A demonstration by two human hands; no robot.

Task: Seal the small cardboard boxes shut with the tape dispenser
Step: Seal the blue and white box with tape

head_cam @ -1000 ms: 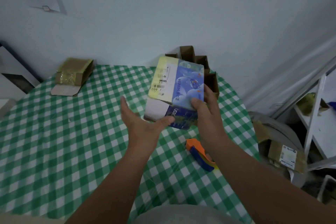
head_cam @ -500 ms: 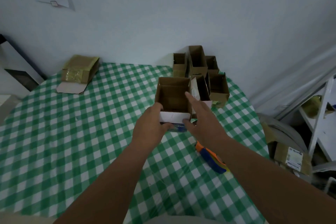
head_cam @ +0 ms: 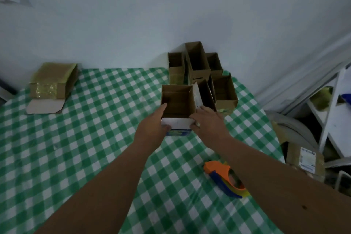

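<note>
Head view: left hand (head_cam: 154,127) grips the near-left corner of an open small cardboard box (head_cam: 177,109), thumb across its white front face, fingers curled up the left wall. Right hand (head_cam: 208,121) holds the near-right corner, fingers wrapped on the right wall. Box stands upright on the bench (head_cam: 95,148), mouth up, flaps not closed; a printed blue panel shows at its base. It sits just in front of a cluster of open boxes (head_cam: 205,74) at the far edge against the wall, touching or nearly touching the nearest of them.

Key relation: tape dispenser (head_cam: 226,180) lies on the bench near the person, right of and behind the right hand, close beside the right forearm, long axis running diagonally from far-left to near-right. Right hand is clearly the nearer one; likely it lets go and reaches back while the left steadies the box.

Taped box (head_cam: 53,81) lies on its side far left, well apart.
</note>
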